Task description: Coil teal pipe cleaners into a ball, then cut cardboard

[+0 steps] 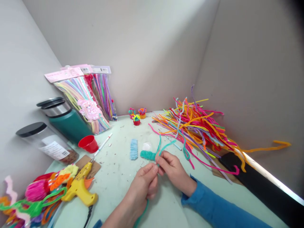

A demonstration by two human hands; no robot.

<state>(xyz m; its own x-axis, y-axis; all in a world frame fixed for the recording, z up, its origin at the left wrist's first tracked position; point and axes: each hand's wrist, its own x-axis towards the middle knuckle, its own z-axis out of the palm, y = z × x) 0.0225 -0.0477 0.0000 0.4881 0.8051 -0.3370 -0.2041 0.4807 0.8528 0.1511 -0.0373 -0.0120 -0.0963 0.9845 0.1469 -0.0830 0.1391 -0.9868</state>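
Above the middle of the table, my left hand (pixel 145 183) and my right hand (pixel 174 171) meet with fingertips pinched together on a teal pipe cleaner (pixel 167 146). Two of its loose ends stick up past my right fingers, and a teal tail hangs below my left hand. A tightly wound teal pipe-cleaner strip (pixel 147 155) reaches out to the left of my fingertips; how it joins the strands is hidden by my fingers. Beside it lies a light blue wound strip (pixel 134 149), with a small whitish translucent piece (pixel 146 146) just behind the teal one.
A large heap of pipe cleaners (pixel 197 126) covers the right. Standing or lying at left are a yellow glue gun (pixel 79 190), red cup (pixel 88 144), marker (pixel 103 145), green bottle (pixel 68 122), clear jar (pixel 49 145) and packs (pixel 83 95). Small pipe-cleaner figures (pixel 136 120) sit behind.
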